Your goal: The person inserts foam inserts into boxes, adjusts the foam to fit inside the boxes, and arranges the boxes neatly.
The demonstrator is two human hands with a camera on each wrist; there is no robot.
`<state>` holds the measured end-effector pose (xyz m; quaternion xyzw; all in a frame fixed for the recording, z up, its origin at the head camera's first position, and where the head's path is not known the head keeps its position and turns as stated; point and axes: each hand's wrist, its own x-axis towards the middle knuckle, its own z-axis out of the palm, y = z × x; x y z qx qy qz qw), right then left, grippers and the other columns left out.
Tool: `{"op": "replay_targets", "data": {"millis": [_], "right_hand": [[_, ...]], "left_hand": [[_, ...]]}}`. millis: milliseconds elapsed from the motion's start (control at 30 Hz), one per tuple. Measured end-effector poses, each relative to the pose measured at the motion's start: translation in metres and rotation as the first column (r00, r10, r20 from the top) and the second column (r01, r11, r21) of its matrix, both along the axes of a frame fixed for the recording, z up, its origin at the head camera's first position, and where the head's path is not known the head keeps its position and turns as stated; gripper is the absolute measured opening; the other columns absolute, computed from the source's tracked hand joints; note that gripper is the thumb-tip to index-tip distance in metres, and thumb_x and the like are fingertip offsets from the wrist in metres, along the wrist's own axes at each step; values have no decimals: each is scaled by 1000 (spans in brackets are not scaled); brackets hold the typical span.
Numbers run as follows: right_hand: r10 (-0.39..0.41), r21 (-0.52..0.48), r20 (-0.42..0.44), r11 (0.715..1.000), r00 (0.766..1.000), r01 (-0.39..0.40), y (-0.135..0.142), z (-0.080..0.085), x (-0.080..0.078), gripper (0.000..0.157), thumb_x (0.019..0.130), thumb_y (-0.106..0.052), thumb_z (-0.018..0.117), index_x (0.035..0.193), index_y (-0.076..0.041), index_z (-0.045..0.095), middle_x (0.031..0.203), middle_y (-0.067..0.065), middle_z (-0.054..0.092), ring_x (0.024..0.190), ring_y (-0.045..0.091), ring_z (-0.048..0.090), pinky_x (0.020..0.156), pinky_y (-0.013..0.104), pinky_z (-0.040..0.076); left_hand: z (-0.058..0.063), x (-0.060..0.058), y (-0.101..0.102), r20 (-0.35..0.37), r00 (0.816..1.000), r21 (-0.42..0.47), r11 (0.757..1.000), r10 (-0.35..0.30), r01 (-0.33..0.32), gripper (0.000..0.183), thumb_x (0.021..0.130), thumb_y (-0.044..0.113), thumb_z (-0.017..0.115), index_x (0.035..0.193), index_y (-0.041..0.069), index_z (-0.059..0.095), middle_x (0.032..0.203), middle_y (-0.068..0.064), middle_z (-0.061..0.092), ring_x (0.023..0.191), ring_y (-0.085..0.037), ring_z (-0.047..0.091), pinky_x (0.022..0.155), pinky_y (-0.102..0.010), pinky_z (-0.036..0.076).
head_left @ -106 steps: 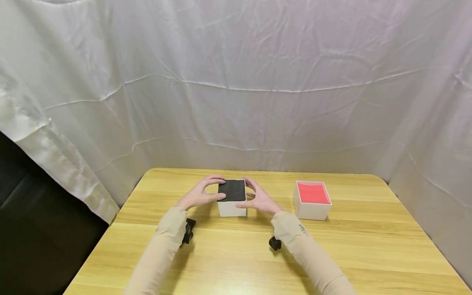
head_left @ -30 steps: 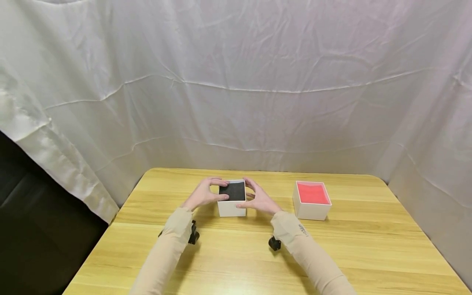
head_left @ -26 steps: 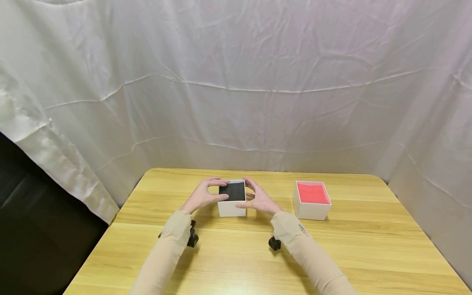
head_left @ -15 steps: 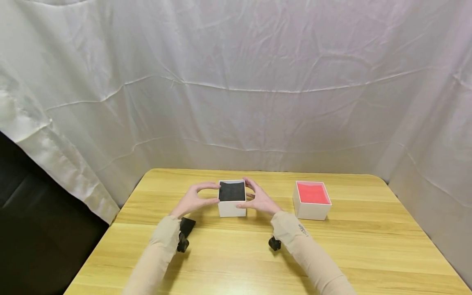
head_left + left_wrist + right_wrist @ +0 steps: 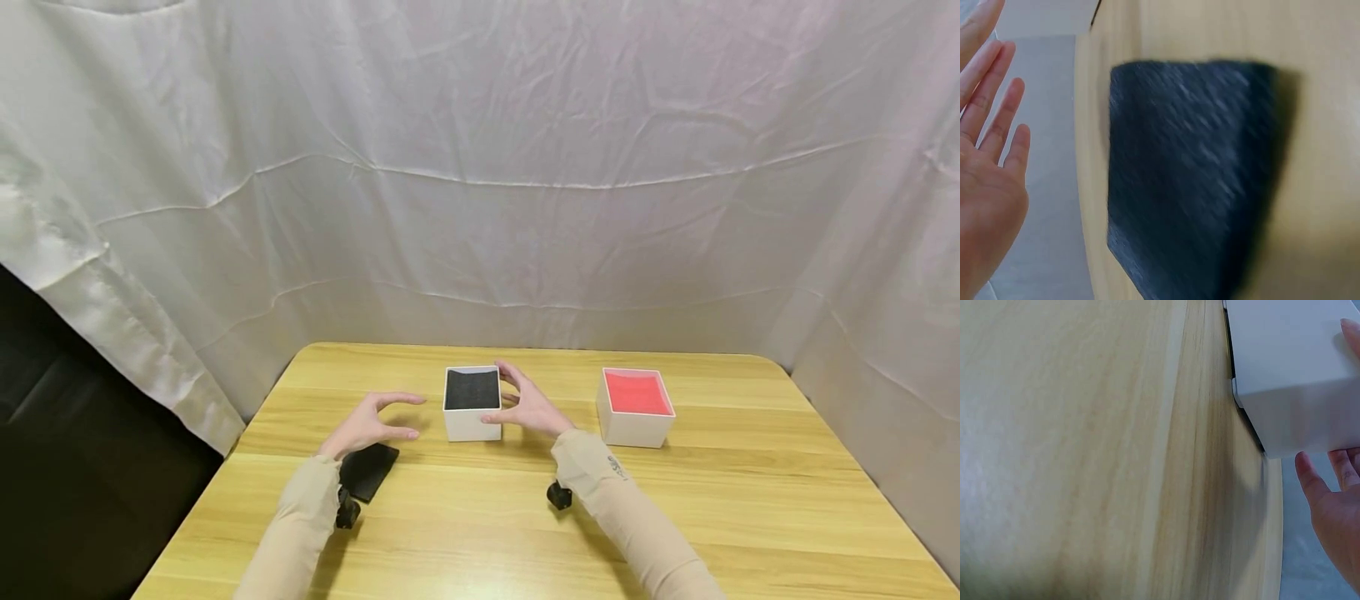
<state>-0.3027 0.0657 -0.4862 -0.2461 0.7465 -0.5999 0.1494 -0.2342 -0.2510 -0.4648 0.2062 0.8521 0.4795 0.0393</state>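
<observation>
In the head view a white open-topped box (image 5: 472, 426) stands near the table's middle, with a dark grey-black cloth-like piece (image 5: 472, 390) lying a little below its rim. My right hand (image 5: 531, 410) holds the box's right side, thumb at the front and fingers toward the back. To the left of the box, apart from it, my left hand (image 5: 369, 425) hovers with thumb and fingers spread and nothing between them. Beneath the left wrist lies a flat black cloth-like piece (image 5: 369, 472). It fills the left wrist view as a fuzzy, blurred black sheet (image 5: 1185, 169).
A second white box (image 5: 636, 430), with a red cloth-like piece (image 5: 637, 394) inside, stands to the right on the wooden table (image 5: 480, 525). White curtain (image 5: 525, 250) hangs behind and at the sides. A black surface (image 5: 90, 467) shows at far left.
The black piece sits lower in the box than 3.5 seconds ago, when it was level with the rim. My left hand has left the box, moving left and toward me. My right hand stays.
</observation>
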Motion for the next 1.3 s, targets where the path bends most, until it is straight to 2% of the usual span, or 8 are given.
{"op": "replay_targets", "data": {"millis": [133, 333, 567, 767, 1000, 1067, 1233, 1300], "right_hand": [[3, 2, 10, 1000, 1000, -3, 0, 0, 1, 109, 77, -6, 87, 160, -1, 16, 162, 26, 25, 148, 47, 32, 117, 51, 38], [8, -5, 11, 1000, 1000, -8, 0, 3, 2, 109, 77, -6, 86, 160, -2, 15, 162, 26, 25, 147, 47, 33, 117, 52, 38], [7, -7, 5, 1000, 1000, -7, 0, 2, 2, 107, 78, -5, 85, 160, -2, 16, 162, 27, 25, 146, 48, 34, 117, 52, 39], [1, -2, -6, 1000, 1000, -1, 0, 2, 2, 107, 77, -6, 86, 159, -2, 17, 162, 26, 25, 147, 46, 33, 117, 52, 38], [1, -6, -14, 1000, 1000, -1, 0, 0, 1, 107, 78, -6, 86, 159, -2, 17, 162, 28, 26, 147, 48, 32, 117, 52, 38], [0, -7, -9, 1000, 1000, 0, 0, 1, 2, 107, 77, -6, 86, 159, -2, 18, 162, 27, 25, 148, 46, 31, 118, 52, 37], [-1, -11, 5, 1000, 1000, 1, 0, 1, 2, 107, 77, -6, 86, 160, -4, 17, 163, 26, 25, 149, 45, 32, 117, 51, 38], [-2, -14, 9, 1000, 1000, 2, 0, 1, 3, 107, 77, -6, 86, 160, -4, 17, 162, 26, 25, 148, 46, 33, 117, 52, 38]], "left_hand": [[-4, 7, -9, -1, 1000, -3, 1000, -4, 4, 56, 81, 8, 83, 133, 0, 64, 140, -16, 63, 141, -43, 44, 117, -70, 24], [-5, 14, -20, 2, 1000, -25, 1000, 3, -3, 58, 83, 16, 83, 134, 2, 63, 142, -16, 61, 142, -45, 43, 114, -72, 26], [-8, 17, -30, 20, 1000, -28, 1000, 1, -1, 58, 83, 16, 83, 134, 1, 62, 141, -16, 62, 141, -46, 43, 114, -73, 25], [-12, 21, -39, 4, 1000, -44, 999, -12, 12, 59, 82, 18, 84, 134, 0, 62, 140, -17, 62, 139, -47, 45, 113, -70, 30], [-14, 25, -48, 25, 999, -64, 998, -20, 22, 60, 82, 20, 84, 134, 0, 62, 142, -18, 60, 139, -47, 43, 113, -69, 31], [-16, 27, -51, 16, 1000, -81, 996, -26, 28, 60, 82, 20, 84, 133, 0, 62, 143, -18, 60, 139, -47, 42, 114, -64, 34], [-23, 32, -59, -42, 998, -138, 989, -53, 47, 62, 78, 19, 87, 131, -1, 64, 143, -23, 57, 135, -49, 44, 112, -32, 39], [-26, 34, -61, -59, 997, -169, 985, -57, 47, 65, 76, 20, 89, 131, 0, 63, 144, -25, 53, 133, -50, 44, 108, -31, 40]]}}
